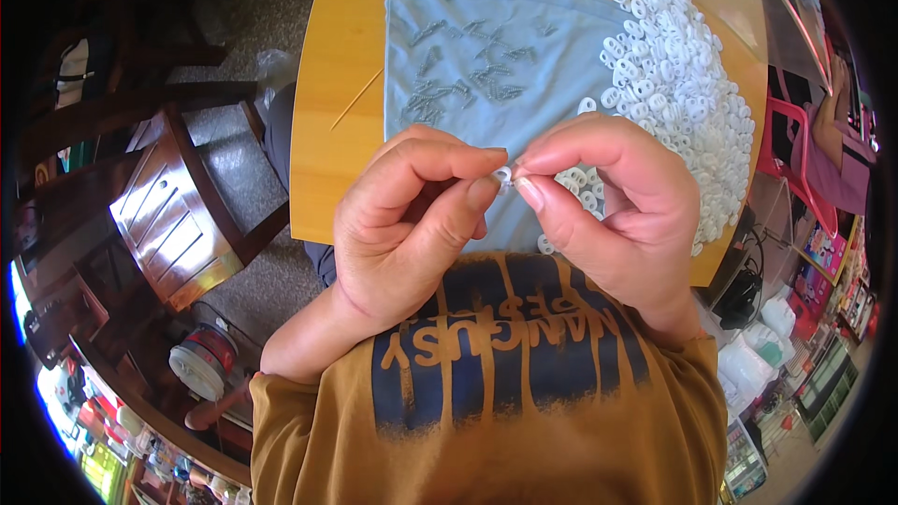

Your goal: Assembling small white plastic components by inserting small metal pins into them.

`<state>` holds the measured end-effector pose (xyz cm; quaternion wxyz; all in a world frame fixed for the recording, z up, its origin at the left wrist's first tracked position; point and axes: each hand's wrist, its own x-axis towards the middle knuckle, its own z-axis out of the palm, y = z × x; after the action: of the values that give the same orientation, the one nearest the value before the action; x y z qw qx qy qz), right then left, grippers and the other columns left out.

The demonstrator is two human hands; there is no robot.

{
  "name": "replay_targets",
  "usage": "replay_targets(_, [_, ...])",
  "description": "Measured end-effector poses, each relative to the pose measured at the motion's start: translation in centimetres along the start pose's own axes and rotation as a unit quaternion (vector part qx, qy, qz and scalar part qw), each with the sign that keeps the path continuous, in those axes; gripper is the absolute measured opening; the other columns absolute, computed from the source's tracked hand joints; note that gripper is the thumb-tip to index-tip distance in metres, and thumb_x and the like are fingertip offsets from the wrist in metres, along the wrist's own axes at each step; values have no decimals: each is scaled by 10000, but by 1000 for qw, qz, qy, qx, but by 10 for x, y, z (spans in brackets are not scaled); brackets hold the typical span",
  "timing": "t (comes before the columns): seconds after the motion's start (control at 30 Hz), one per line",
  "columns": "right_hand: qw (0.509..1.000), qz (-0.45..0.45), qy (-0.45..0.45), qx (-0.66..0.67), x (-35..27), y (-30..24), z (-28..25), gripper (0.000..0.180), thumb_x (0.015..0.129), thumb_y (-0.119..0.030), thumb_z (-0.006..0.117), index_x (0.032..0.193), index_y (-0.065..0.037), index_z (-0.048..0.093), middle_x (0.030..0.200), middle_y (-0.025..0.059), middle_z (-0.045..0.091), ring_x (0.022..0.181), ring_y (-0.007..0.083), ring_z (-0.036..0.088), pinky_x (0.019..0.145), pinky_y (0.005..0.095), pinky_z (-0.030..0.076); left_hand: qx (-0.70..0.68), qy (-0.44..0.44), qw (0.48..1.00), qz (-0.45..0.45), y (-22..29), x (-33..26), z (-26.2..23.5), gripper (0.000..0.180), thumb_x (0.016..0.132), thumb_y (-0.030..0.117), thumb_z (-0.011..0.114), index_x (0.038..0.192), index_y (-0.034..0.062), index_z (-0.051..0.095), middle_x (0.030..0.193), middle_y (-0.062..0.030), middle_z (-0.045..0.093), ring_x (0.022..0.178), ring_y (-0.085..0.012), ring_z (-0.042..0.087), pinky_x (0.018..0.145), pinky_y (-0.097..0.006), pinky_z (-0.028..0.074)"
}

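Left hand (393, 215): grip pinched on small white oval piece (503, 173), held above grey-blue cloth (561, 47). Right hand (645, 201): fingertips at piece's right side; cannot tell if gripping. White oval pile (687, 112) crowds table's (323, 178) right edge; left margin roomier, thin stick (356, 98) lying there.

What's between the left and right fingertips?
In the head view, a small white piece, at the fingertips of the left hand; whether the right hand grips it too is unclear.
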<state>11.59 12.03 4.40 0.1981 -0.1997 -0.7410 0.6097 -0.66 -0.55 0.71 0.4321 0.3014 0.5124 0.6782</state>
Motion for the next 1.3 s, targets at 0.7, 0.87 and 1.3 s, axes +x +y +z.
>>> replay_targets(0.7, [997,-20,79,11,-6,18,13,112,761,49,641,853,-8,614,783,81,636,686,160,618,613,245,469,-112,53,992,-18,-11,-6,9,161,885,-33,544,1044,-12,562,884,-45,537,685,-80,553,612,-189,459])
replay_targets(0.87, [996,-35,77,27,-6,18,14,118,762,42,649,864,-6,614,793,79,640,686,159,620,614,246,469,-123,79,988,-44,-9,-7,11,162,886,-19,552,1048,-6,561,889,-45,555,695,-82,555,618,-193,461])
replay_targets(1.3, [999,-8,20,39,-12,27,27,79,795,28,621,844,-26,589,773,72,632,670,161,620,594,261,473,20,79,997,-2,-15,-29,-6,118,869,-27,549,985,-11,559,885,-78,515,599,-99,526,553,-199,434])
